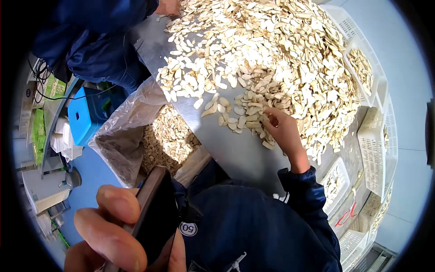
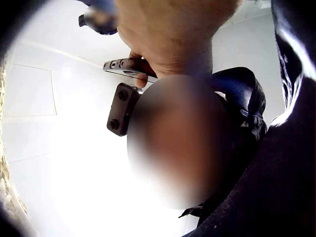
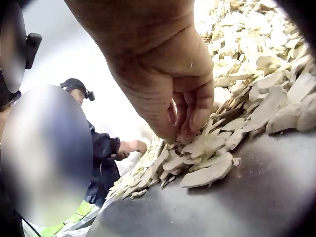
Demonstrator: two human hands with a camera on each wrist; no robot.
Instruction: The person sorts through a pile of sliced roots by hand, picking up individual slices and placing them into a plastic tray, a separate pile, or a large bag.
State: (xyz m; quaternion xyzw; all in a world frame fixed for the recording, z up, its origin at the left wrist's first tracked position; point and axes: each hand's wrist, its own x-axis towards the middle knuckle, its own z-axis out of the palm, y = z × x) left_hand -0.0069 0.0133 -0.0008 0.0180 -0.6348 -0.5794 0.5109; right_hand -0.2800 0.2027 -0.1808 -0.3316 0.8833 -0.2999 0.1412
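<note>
In the head view my left hand (image 1: 106,226) grips a dark phone (image 1: 156,217) held up close to the camera. The left wrist view shows the same phone (image 2: 131,65) by its edge, near a small two-lens camera (image 2: 121,109). My right hand (image 1: 285,133) is down at the near edge of a large heap of pale dried slices (image 1: 294,50). Its thumb and fingers are curled together, pinching among the slices (image 3: 210,170) in the right wrist view. Several loose slices lie left of that hand on the metal table (image 1: 244,156).
A clear plastic liner (image 1: 122,131) holds small broken pieces (image 1: 170,136) beside the table. White slotted baskets (image 1: 374,149) line the right side, with a white tray (image 1: 346,174) and red-handled scissors (image 1: 348,215) nearby. Another person's hand (image 1: 168,7) is at the heap's far left.
</note>
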